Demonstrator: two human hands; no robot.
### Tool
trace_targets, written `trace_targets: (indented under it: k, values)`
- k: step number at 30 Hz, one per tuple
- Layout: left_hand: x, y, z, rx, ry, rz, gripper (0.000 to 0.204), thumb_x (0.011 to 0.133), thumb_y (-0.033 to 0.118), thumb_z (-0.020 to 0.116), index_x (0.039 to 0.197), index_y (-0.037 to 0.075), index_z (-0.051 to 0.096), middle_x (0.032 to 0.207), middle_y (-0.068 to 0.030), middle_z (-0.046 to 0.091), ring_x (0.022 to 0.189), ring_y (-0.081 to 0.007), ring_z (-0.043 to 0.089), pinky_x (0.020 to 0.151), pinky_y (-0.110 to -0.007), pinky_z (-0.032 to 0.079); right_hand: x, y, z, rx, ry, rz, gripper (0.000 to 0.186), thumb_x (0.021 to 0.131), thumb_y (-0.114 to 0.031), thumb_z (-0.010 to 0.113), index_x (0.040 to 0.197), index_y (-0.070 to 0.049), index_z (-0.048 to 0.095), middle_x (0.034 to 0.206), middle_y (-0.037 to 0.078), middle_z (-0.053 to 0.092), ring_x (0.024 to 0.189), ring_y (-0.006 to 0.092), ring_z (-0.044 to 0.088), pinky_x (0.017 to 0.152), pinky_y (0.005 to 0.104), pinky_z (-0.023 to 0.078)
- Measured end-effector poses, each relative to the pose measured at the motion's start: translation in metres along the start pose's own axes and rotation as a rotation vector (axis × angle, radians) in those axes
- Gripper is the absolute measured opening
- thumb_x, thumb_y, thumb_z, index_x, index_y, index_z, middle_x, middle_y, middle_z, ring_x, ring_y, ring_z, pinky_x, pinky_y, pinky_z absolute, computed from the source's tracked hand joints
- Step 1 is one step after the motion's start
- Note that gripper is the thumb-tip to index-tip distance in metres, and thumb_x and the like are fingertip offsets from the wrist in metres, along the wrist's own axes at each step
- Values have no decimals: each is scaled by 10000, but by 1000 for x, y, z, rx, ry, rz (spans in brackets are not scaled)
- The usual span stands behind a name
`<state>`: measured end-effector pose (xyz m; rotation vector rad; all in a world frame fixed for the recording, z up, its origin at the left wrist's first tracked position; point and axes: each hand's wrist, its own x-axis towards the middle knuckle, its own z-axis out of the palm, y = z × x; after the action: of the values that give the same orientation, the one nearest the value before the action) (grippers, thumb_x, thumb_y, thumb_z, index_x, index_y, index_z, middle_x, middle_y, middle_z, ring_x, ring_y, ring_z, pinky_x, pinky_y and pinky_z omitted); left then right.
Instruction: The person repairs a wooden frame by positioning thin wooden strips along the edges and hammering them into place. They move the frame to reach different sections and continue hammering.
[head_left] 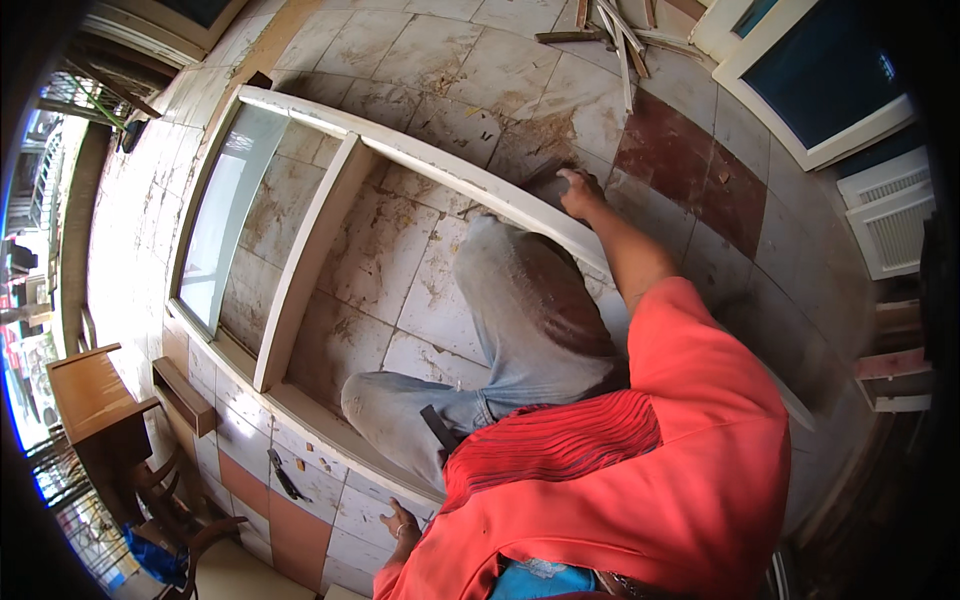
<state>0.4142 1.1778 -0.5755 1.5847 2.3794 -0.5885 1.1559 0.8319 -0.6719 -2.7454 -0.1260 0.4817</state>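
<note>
I sit inside a large white wooden frame (pixel 460 176) on the floor; a middle bar (pixel 305 262) divides it, and a glass pane (pixel 222 220) fills part of its far-left section. My right hand (pixel 582 195) is beyond the far rail, fingers closed on a dark flat object (pixel 545 180) I cannot make out clearly. Down by the near rail, my left hand (pixel 398 523) has its fingers apart and holds nothing. A dark metal hand tool (pixel 287 475) lies on the tiles outside the frame, left of that hand.
Wood strips (pixel 620 45) lie at the top. White glazed panels (pixel 810 85) and louvred panels (pixel 885 210) stand at the right. A wooden cabinet (pixel 95 410), a narrow wooden box (pixel 182 395) and a chair (pixel 235 565) are at the lower left, on the dirty tiled floor (pixel 370 270).
</note>
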Motion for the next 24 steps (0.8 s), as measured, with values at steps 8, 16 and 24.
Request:
trace_targets:
  k: [8,16,24]
  values:
    - [-45,53,-47,30,41,153,846,845,480,716,1454,-15,398,1254,-275,613,1107,-414,615,945,-483,488,72,-9,34,-286,-168,-208,412,917,-188,501,1313,-207,611,1456,41,473,1404,306,334,1167,583,228]
    - [-16,142,-90,-256,-144,118,505,879,450,685,1026,-30,634,790,-116,641,605,-208,581,492,-374,454,94,57,82,-257,98,-487,364,932,-296,473,1203,-166,677,1432,111,499,1408,330,358,1094,646,293]
    - [-92,432,-153,-561,-183,785,431,945,382,668,1197,34,625,1003,-90,653,884,-167,599,717,-340,486,58,44,46,-225,-314,-373,310,910,-271,498,1078,-92,688,1235,184,620,1123,359,632,850,515,548]
